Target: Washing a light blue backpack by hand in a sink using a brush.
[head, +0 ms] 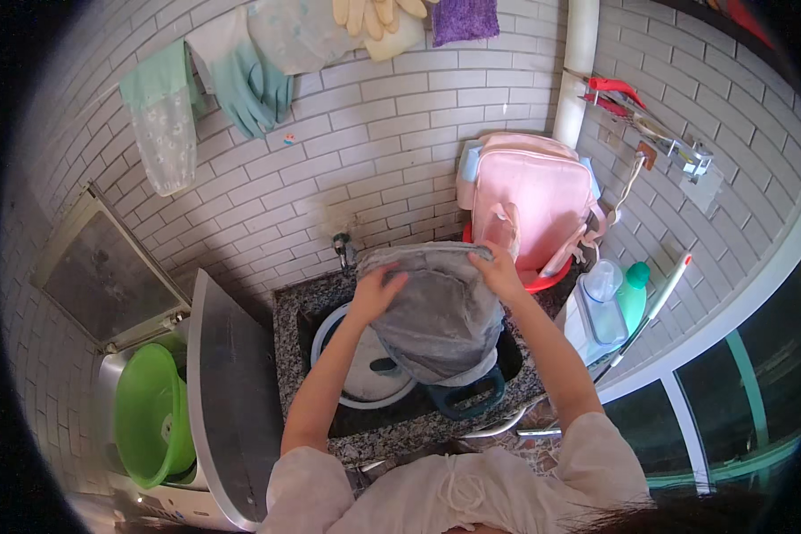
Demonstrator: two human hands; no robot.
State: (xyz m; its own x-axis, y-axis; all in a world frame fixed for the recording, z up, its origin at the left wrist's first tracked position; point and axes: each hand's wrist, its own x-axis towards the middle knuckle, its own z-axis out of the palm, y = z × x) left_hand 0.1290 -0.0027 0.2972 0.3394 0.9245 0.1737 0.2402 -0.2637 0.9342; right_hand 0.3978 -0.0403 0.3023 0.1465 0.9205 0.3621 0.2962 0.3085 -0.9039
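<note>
I hold a grey fabric bag over the granite sink, its opening rim towards the wall. My left hand grips the rim on the left side. At the rim's right corner, my right hand pinches the cloth. Under the bag sits a white-rimmed round basin with whitish, soapy-looking water in it. A dark teal plastic handle shows below the bag; what it belongs to is mostly covered. The small tap is on the wall just behind the sink.
A pink backpack stands in a red basin at the right. Nearby are a green bottle and a clear container. A raised grey panel and a green basin flank the left. Rubber gloves hang above.
</note>
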